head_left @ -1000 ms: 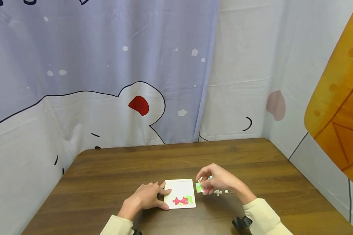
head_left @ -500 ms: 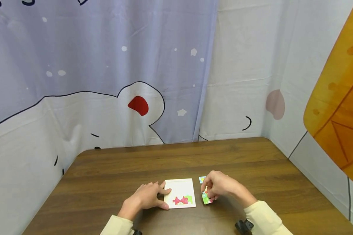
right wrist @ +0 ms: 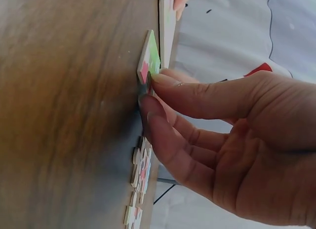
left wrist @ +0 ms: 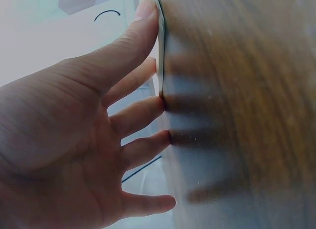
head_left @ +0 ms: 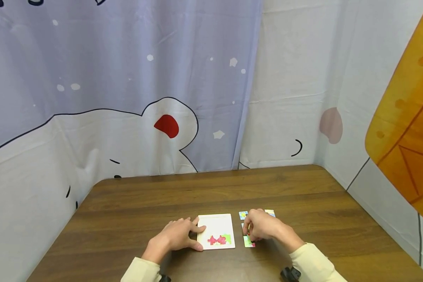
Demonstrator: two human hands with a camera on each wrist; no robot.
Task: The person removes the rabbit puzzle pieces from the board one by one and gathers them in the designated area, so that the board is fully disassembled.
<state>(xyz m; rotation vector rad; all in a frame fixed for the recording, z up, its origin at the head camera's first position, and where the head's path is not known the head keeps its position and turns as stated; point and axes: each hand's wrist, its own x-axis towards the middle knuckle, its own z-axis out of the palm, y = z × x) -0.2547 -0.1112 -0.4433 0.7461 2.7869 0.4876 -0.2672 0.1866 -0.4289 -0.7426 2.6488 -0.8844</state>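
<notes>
My left hand (head_left: pixel 181 234) rests at the left side of a white square puzzle tray (head_left: pixel 216 224), fingers spread and fairly straight. Its thumb touches the near-left corner and a fingertip reaches over the tray's edge. Pink and green puzzle pieces (head_left: pixel 221 239) lie in the tray's near right part. To the right of the tray, my right hand (head_left: pixel 264 225) bends down over loose pieces. Thumb and fingertips pinch a small puzzle piece (right wrist: pixel 149 83), mostly hidden by the fingers. Right at these fingertips is a green and pink piece (right wrist: pixel 149 58).
Several loose puzzle pieces (right wrist: pixel 141 170) lie on the wooden table (head_left: pixel 155 196) under and beyond the right hand. A blue and yellow piece (head_left: pixel 243 215) sits near the tray's far right corner. A printed curtain (head_left: pixel 127 78) hangs behind the table.
My right hand has come slightly nearer from above the loose pieces. A green piece under it now lies squarer to the tray. The left hand and tray have stayed put.
</notes>
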